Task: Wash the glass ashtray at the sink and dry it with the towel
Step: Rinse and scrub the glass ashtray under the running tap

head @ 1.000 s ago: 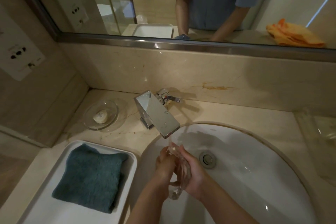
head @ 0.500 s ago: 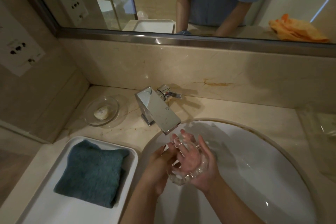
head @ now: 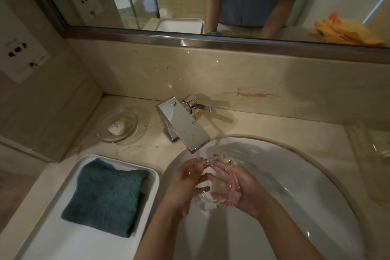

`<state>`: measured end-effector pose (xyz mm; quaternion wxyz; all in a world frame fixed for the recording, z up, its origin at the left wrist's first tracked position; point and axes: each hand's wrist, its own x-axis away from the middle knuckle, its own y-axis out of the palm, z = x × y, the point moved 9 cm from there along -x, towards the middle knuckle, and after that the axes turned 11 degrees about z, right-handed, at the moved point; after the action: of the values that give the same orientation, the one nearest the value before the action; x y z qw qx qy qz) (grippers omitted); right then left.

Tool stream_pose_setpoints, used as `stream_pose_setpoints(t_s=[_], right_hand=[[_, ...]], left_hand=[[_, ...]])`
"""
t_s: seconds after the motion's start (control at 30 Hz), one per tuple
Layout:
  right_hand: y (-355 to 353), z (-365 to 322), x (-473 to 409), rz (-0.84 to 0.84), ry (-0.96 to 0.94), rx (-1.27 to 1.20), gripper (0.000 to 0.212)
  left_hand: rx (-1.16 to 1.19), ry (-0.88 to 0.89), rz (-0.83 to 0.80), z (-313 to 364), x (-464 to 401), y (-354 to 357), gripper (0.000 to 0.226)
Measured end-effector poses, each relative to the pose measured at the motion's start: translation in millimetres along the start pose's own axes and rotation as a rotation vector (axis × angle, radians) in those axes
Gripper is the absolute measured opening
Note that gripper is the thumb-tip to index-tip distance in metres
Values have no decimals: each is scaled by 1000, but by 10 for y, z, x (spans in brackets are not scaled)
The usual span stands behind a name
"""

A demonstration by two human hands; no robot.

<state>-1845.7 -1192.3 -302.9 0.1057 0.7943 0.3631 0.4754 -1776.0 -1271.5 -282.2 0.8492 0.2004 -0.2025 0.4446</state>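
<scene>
The clear glass ashtray is over the white sink basin, just below the chrome faucet spout. My left hand grips its left side, fingers curled onto the glass. From the right, my right hand cups it, with the fingers seen through the glass. The ashtray faces roughly upward. A folded teal towel lies in a white tray to the left of the sink.
A glass soap dish with a small bar of soap sits on the marble counter left of the faucet. The faucet lever points right. A clear glass tray stands at the right edge. Wall sockets are at far left.
The ashtray has turned from standing on edge between my hands to lying flatter and facing up. My right hand moved from inside the bowl to cupping it from the right.
</scene>
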Motion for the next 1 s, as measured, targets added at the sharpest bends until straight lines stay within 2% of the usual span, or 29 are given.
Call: stream_pose_setpoints(t_s=[0.1, 0.2, 0.43, 0.7, 0.83, 1.0], right_hand=[[-19, -64, 51, 40, -154, 375, 39], [-7, -151, 63, 109, -277, 532, 27], [26, -161, 18, 180, -329, 589, 20], [59, -171, -74, 204, -327, 593, 28], [89, -162, -153, 186, -321, 604, 29], [153, -140, -225, 176, -315, 592, 17]], left_hand=[[-15, 105, 76, 79, 19, -87, 14], [-27, 194, 117, 186, 47, -133, 13], [-74, 203, 154, 177, 35, -160, 13], [-126, 164, 225, 143, -34, -175, 12], [-176, 200, 280, 193, -48, -204, 5], [-265, 238, 388, 179, -77, -314, 5]])
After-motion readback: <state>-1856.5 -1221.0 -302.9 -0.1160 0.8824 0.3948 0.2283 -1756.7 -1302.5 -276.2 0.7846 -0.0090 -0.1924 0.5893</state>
